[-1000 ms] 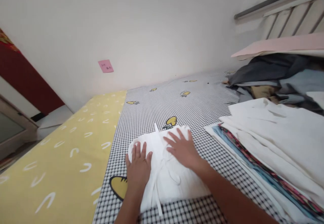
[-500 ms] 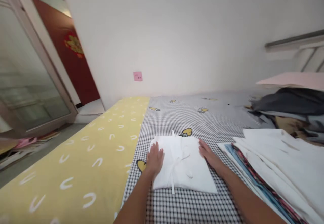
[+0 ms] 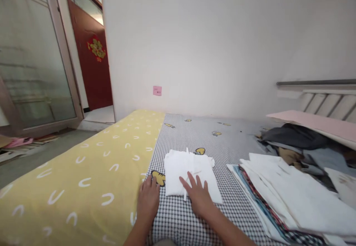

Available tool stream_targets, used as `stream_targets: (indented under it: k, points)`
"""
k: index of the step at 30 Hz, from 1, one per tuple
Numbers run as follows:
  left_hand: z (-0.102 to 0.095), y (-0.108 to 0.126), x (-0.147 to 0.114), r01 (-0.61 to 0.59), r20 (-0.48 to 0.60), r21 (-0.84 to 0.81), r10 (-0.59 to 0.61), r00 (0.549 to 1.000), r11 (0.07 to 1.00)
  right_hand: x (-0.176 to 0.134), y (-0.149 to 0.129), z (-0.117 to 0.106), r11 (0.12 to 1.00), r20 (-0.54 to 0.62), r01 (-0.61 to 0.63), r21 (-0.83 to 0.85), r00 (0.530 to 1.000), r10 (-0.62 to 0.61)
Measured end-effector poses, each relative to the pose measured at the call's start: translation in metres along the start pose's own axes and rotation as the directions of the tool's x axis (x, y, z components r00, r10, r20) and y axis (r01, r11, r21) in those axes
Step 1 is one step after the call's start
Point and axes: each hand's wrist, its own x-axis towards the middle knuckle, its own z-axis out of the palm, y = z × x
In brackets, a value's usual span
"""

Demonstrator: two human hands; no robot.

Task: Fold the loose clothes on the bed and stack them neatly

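A folded white garment [image 3: 178,166] with thin white ties lies flat on the checked bed sheet [image 3: 172,216]. My right hand [image 3: 198,196] rests on its near part, palm down with the fingers spread. To the left of the garment, my left hand [image 3: 149,196] lies palm down on the bedding, close to a yellow printed shape and apart from the cloth. Nothing shows in either hand.
At right stands a stack of folded clothes [image 3: 294,190], white on top. Behind it sit a dark heap of clothes [image 3: 289,136] and a pink board-like sheet [image 3: 314,122]. A yellow patterned cover [image 3: 91,175] spreads over the left of the bed. The wall [image 3: 194,46] bounds the far side.
My left hand has left the garment's left edge for the bedding. My right hand has moved from the right edge onto the garment's near part. The view has tilted.
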Motion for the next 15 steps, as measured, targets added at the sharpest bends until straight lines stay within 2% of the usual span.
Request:
stream_targets:
  k: [4,6,11,15]
  points:
    - [0.008,-0.001,-0.005,-0.068,-0.003,0.271,0.072,0.997,0.96,0.013,-0.017,0.021,0.996,-0.023,-0.09,-0.008,0.996,0.09]
    - [0.014,-0.004,-0.005,-0.082,0.002,0.328,0.086,0.996,0.941,0.019,-0.021,0.022,0.995,-0.051,-0.095,-0.009,0.994,0.095]
    - [0.027,-0.013,-0.002,-0.116,0.023,0.38,0.116,0.993,0.918,0.034,-0.024,0.008,0.983,-0.105,-0.107,0.149,0.987,0.123]
    - [0.026,-0.014,-0.002,-0.127,0.045,0.375,0.118,0.992,0.918,0.056,0.0,-0.016,0.947,-0.142,-0.04,0.318,0.986,0.09]
